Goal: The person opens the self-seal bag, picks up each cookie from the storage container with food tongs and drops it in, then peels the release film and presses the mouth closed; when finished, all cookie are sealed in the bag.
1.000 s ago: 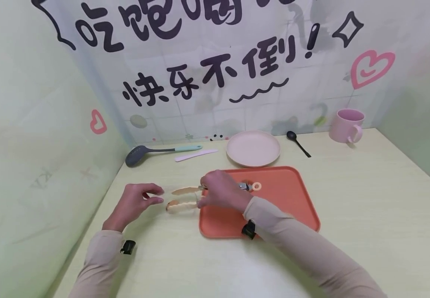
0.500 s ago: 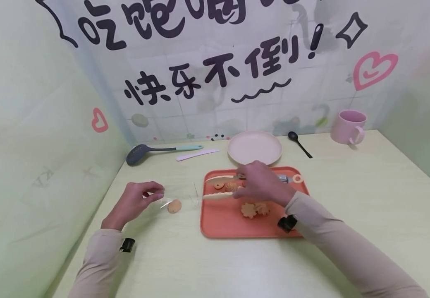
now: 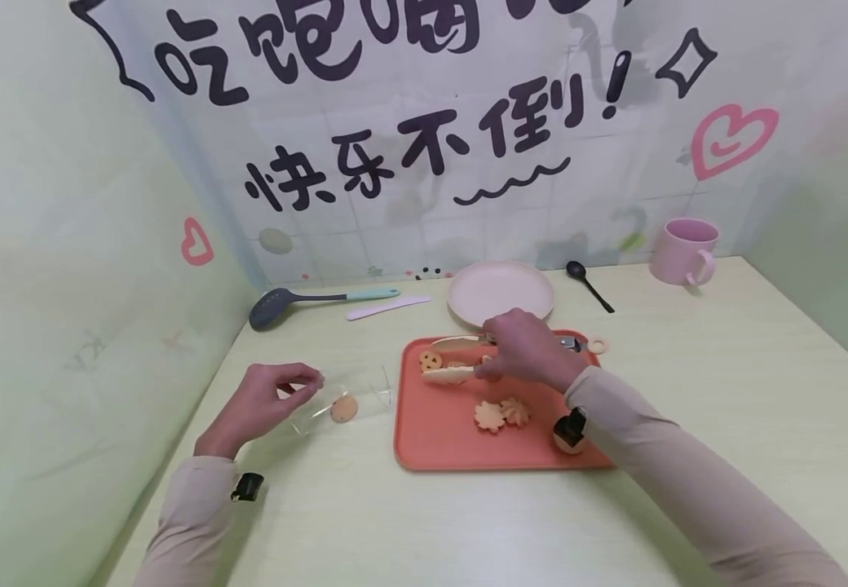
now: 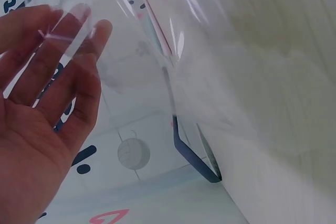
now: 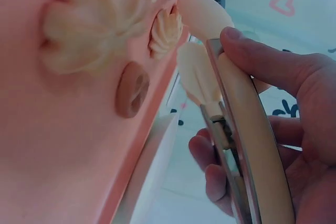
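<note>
My left hand [image 3: 266, 403] pinches the edge of a clear plastic bag [image 4: 210, 77] lying toward the tray's left side. A round cookie [image 3: 344, 408] lies in the bag. My right hand [image 3: 530, 350] grips a pair of tongs [image 5: 257, 145], their cream tips spread above the orange-red tray [image 3: 424, 444]. Near the tips is a round cookie with holes [image 3: 430, 361], and a swirled cookie [image 5: 166, 34] sits close by. A flower-shaped cookie [image 3: 489, 417] and a ridged cookie [image 3: 515, 411] touch farther forward. Another cookie [image 3: 567, 444] is partly hidden by the right wrist camera.
Behind the tray stands a pink plate [image 3: 501, 291], with a small black spoon [image 3: 589, 285] to its right. A pink mug [image 3: 683, 253] is at the back right. At the back left lie a slotted ladle [image 3: 306, 300] and a lilac knife [image 3: 389, 307].
The right hand has carried the tongs from the bag rightward over the tray. A cookie now lies in the bag, apart from the tongs. The left hand stays nearly in place.
</note>
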Demonstrator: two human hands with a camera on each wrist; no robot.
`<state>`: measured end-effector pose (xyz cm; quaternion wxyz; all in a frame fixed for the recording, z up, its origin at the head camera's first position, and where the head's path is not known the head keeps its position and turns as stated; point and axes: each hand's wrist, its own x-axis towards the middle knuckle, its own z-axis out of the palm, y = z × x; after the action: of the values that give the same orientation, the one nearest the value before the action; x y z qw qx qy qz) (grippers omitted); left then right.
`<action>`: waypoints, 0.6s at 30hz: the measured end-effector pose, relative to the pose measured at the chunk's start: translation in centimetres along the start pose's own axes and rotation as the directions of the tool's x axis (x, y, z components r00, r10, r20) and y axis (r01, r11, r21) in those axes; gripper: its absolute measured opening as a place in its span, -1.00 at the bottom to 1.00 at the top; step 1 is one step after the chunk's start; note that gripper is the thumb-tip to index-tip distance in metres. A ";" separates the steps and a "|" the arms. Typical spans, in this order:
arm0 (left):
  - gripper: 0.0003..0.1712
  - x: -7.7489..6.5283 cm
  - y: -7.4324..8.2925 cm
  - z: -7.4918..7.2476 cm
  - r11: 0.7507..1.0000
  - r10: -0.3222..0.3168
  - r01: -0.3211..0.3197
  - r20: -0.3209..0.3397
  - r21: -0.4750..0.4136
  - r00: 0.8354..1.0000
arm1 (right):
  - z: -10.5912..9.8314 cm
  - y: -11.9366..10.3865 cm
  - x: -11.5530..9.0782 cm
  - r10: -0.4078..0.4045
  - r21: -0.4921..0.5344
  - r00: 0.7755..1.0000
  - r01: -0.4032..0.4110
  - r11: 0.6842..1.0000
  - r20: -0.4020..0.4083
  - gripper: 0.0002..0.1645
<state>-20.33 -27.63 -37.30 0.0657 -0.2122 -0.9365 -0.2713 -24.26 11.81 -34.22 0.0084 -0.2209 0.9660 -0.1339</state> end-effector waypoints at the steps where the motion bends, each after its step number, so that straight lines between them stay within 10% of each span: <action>1: -0.86 0.0 -0.1 0.0 1.000 0.009 -0.009 -0.002 -0.005 1.000 | 0.0 -0.2 0.2 0.010 -0.009 1.000 -0.010 1.000 0.015 -0.43; 18: -0.78 -0.2 -0.1 0.6 0.999 0.038 -0.039 -0.017 -0.025 0.999 | 0.3 0.2 0.6 -0.038 -0.094 0.996 0.045 0.995 0.082 -0.50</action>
<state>-20.16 -27.50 -37.88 0.0759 -0.2288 -0.9281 -0.2836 -24.91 11.65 -34.51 0.0337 -0.2463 0.9654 -0.0787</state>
